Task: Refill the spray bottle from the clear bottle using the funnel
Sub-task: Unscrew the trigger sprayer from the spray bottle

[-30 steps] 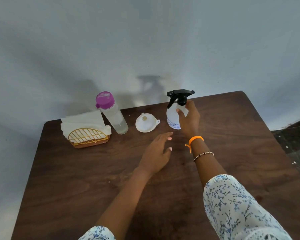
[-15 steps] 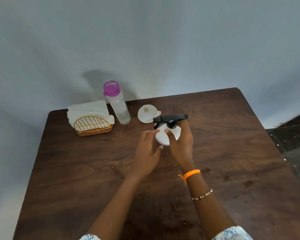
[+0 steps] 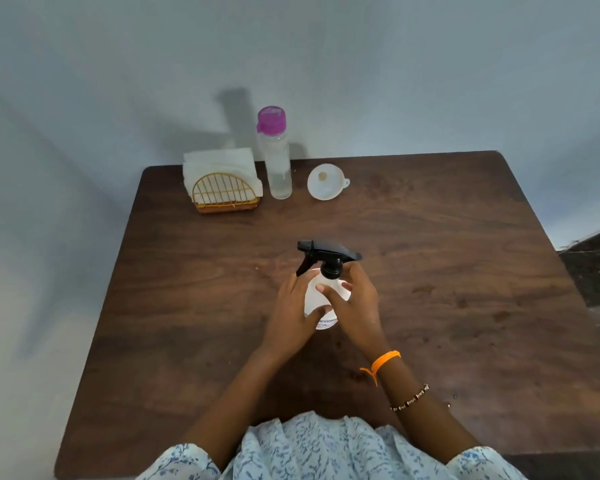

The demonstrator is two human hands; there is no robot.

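- The table (image 3: 465, 271), dark wood, carries everything; a person in a floral top leans over its near edge, both forearms reaching toward the middle.
- A napkin holder (image 3: 224, 192) stands at the far left corner.
- The clear bottle (image 3: 278, 168), purple cap on, stands just beside it at the far edge, apparently untouched.
- The spray bottle (image 3: 321, 299) sits at the table's middle, black trigger head on: by the look of it, the refill has barely begun, with unscrewing, funnel placement and pouring all left.
- The left hand (image 3: 293, 317) wraps the bottle's left side, fingers curled round it.
- The right hand (image 3: 355, 303) grips the right side, fingers up near the collar.
- The funnel (image 3: 326, 181) lies at the far edge, right of the clear bottle, well apart from the hands.
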